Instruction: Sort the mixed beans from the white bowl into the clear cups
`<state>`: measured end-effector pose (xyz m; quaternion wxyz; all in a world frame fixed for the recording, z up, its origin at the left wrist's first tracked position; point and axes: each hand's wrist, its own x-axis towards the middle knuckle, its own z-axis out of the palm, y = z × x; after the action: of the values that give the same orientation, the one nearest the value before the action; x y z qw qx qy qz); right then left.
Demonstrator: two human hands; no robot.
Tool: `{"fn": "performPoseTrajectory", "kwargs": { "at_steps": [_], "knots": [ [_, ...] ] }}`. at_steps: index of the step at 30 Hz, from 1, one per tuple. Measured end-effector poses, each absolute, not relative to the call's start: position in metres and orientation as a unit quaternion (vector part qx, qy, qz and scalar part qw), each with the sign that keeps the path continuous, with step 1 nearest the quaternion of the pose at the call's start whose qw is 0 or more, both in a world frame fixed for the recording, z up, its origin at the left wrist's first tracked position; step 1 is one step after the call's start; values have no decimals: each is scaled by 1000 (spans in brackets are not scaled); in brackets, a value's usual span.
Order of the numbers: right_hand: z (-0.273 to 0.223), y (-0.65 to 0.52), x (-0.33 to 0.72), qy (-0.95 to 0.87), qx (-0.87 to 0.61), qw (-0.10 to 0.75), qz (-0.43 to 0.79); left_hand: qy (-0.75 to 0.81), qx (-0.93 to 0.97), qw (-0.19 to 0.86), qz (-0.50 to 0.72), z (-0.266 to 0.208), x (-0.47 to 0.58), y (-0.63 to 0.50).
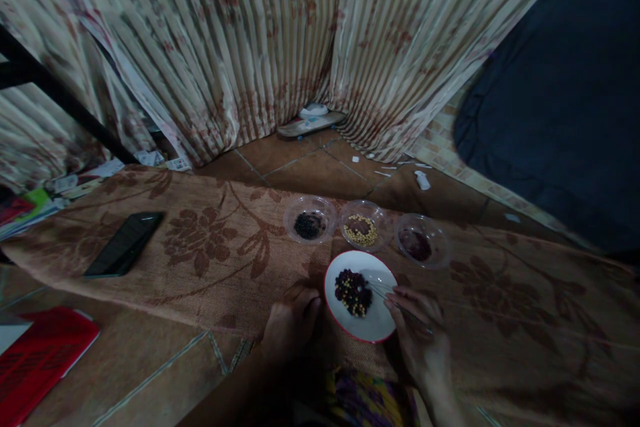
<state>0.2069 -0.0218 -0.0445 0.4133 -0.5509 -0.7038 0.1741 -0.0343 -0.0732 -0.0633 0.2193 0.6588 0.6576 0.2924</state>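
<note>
A person's right hand (417, 327) pinches thin tweezers (395, 300) over a white, red-rimmed plate (383, 323) of mixed dark and pale beans (353, 292) on a woven floral mat (200, 240); the left hand (290, 320) rests curled, empty, beside it. Three clear round cups (369, 223) stand just beyond. Smooth beans could slip from the tips and roll away in this dim light.

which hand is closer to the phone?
Left. The left hand rests on the cloth left of the plate, on the phone's side; the right hand is at the plate's right rim, farther off.
</note>
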Motion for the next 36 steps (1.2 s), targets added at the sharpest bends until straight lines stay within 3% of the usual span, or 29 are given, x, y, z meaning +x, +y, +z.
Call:
{"fn": "performPoseTrajectory", "kwargs": {
  "at_steps": [15,23,30,36],
  "knots": [
    [-24,-18,217,-730,-521,428,113,654,659,207,308,-62,-34,-72],
    [5,36,258,-680,-551,481,-42,659,654,220,300,-64,-35,-72],
    [-12,48,272,-638,-593,491,6,653,654,217,313,-68,-36,-72],
    [-10,12,244,-599,-611,499,140,653,655,219,309,-65,-35,-72]
  ]
}}
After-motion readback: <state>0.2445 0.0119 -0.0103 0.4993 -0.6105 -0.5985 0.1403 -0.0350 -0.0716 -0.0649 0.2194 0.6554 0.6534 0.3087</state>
